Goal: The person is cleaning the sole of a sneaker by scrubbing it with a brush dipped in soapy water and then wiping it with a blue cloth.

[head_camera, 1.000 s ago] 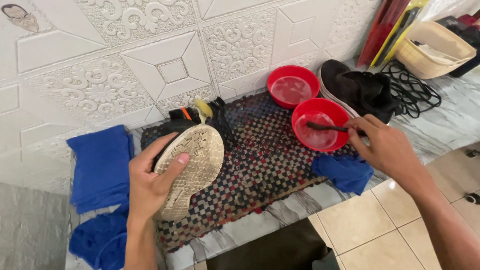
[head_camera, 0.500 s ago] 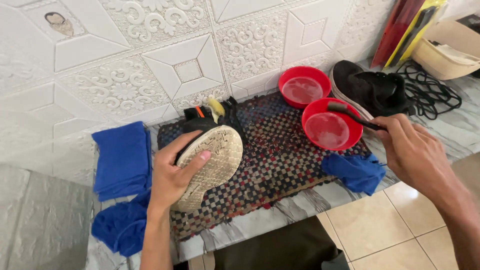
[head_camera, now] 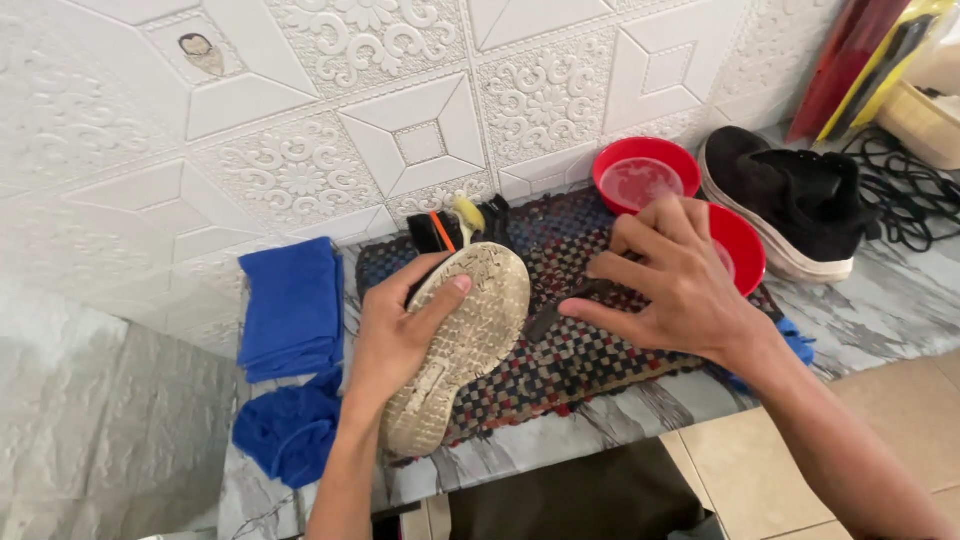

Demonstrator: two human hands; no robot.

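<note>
A: Surroundings, biggest first?
B: White embossed wall panels (head_camera: 420, 140) at back. Grey marbled ledge (head_camera: 880, 290) below, w/ woven checkered mat (head_camera: 590, 355) across the middle. Black sneaker (head_camera: 790, 200) upright at right, just beside the red bowls. Tangle of black laces (head_camera: 900, 200) right of it, beige basket (head_camera: 925, 110) at far right edge, red & yellow flat items (head_camera: 860, 60) leaning on wall behind. Folded blue cloth (head_camera: 293, 305) left of mat, crumpled blue cloth (head_camera: 285, 430) below that, another blue rag (head_camera: 795, 340) peeking out under right wrist.

A: Anything blocking?
B: Right hand (head_camera: 680, 285) covers most of the near bowl & part of the mat. Upturned shoe hides mat's left end.

A: Containers?
B: Two red bowls. Far bowl (head_camera: 645, 175) holds clear liquid, looks like water. Near bowl (head_camera: 738, 245) mostly hidden by hand, contents can't tell. Basket contents unclear.

A: Hands?
B: Left hand (head_camera: 400, 330) wrapped round a shoe (head_camera: 462, 345), sole up, thumb pressed on the pale dirty tread; toe toward viewer, heel toward wall, black upper w/ orange & yellow trim underneath. Resting on left part of mat. Right hand: fingers spread, thumb & fingertips pinching a dark brush (head_camera: 560, 310), tip touching sole's right edge.
</note>
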